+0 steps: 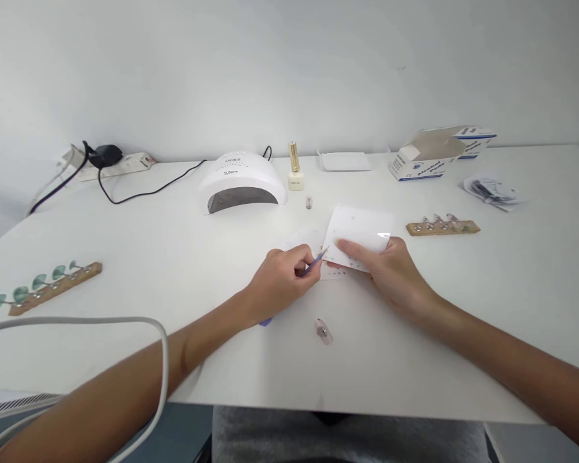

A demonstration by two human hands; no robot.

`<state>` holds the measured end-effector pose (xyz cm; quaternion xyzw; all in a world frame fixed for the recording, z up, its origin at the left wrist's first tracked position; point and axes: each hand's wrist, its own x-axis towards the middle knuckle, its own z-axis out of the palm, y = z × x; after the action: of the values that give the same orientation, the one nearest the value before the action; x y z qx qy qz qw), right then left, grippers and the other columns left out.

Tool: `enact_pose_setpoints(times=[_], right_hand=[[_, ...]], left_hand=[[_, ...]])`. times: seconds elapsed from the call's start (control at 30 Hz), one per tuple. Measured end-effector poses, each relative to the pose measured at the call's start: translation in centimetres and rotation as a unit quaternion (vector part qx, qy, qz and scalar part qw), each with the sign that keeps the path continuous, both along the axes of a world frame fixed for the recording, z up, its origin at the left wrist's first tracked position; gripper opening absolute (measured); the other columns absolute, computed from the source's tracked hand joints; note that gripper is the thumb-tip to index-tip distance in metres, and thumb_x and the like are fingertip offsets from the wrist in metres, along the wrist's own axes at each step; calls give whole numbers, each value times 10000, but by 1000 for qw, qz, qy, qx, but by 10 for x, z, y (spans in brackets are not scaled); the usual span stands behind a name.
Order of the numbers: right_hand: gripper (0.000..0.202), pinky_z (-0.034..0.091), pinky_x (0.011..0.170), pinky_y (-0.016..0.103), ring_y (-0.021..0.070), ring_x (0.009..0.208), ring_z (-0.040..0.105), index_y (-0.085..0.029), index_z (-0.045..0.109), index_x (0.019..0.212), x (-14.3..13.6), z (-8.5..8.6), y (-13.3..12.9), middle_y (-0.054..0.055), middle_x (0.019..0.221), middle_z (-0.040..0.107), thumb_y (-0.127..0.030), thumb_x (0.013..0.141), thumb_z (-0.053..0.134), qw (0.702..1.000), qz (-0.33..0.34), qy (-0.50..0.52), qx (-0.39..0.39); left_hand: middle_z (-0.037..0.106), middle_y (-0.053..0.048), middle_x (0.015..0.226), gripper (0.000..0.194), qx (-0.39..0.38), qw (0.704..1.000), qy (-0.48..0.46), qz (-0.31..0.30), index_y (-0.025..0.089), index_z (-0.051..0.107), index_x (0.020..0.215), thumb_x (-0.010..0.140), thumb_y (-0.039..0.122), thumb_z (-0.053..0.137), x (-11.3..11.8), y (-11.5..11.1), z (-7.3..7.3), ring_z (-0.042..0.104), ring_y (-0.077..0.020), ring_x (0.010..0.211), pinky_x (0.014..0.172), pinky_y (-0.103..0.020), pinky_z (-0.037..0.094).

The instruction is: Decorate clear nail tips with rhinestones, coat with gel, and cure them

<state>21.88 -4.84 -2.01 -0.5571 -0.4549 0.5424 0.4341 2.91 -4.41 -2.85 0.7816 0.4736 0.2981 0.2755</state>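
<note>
My left hand (284,280) is closed around slim blue-purple tweezers (313,262), their pointed tip touching or just over the lower left edge of a sticker sheet (361,225). That white sheet, dotted with small marks, is bent and pinched between thumb and fingers of my right hand (390,270). Partly hidden beneath both hands, another sheet with tiny blue marks (335,274) lies on the table. Nearer me is a clear pinkish nail tip (323,331) with a metallic round spot. A smaller clear piece (309,202) rests farther back.
A white nail lamp (241,170), gold-capped polish bottle (295,170), white tray (345,161) and open alcohol pad box (427,157) line the back. Wooden nail stands (60,286) (444,228) flank the table (174,270). A grey cable (164,373) crosses my left forearm.
</note>
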Motion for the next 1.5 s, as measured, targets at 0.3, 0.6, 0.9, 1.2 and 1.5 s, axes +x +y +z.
enact_pose_setpoints(times=[0.3, 0.6, 0.9, 1.2, 1.5], right_hand=[[311, 586, 770, 406, 317, 942, 675, -230, 714, 944, -1, -1, 2, 71, 1005, 727, -441, 716, 734, 1000, -9, 20, -3], [264, 585, 770, 411, 320, 953, 678, -234, 725, 915, 0, 0, 3, 72, 1017, 731, -398, 710, 753, 999, -13, 38, -9], [244, 590, 774, 420, 322, 939, 684, -227, 722, 913, 1, -2, 3, 82, 1023, 731, -380, 725, 745, 999, -7, 45, -1], [273, 585, 779, 406, 313, 942, 678, -231, 711, 916, -1, 1, 1, 70, 998, 730, -421, 722, 739, 999, 0, 29, -13], [260, 583, 717, 370, 303, 927, 681, -233, 712, 890, 0, 1, 0, 62, 991, 731, -435, 727, 729, 1000, 3, 14, -1]], left_hand=[[276, 87, 444, 261, 0, 1000, 2, -8, 181, 369, 621, 830, 253, 508, 2, 3, 2, 196, -56, 450, 448, -213, 206], [278, 89, 445, 266, -4, 1000, 1, -7, 182, 366, 630, 839, 267, 506, 2, 2, 1, 202, -54, 446, 442, -208, 209], [275, 88, 447, 274, -7, 1000, -2, -7, 180, 368, 628, 847, 274, 503, 2, 2, 2, 202, -51, 441, 438, -204, 206], [287, 91, 444, 263, -5, 1000, -7, -9, 180, 377, 631, 846, 264, 501, 2, 2, 1, 211, -49, 439, 433, -201, 211], [278, 90, 452, 269, -5, 1000, -15, -9, 181, 379, 641, 860, 282, 500, 1, 1, 1, 203, -51, 448, 438, -200, 216]])
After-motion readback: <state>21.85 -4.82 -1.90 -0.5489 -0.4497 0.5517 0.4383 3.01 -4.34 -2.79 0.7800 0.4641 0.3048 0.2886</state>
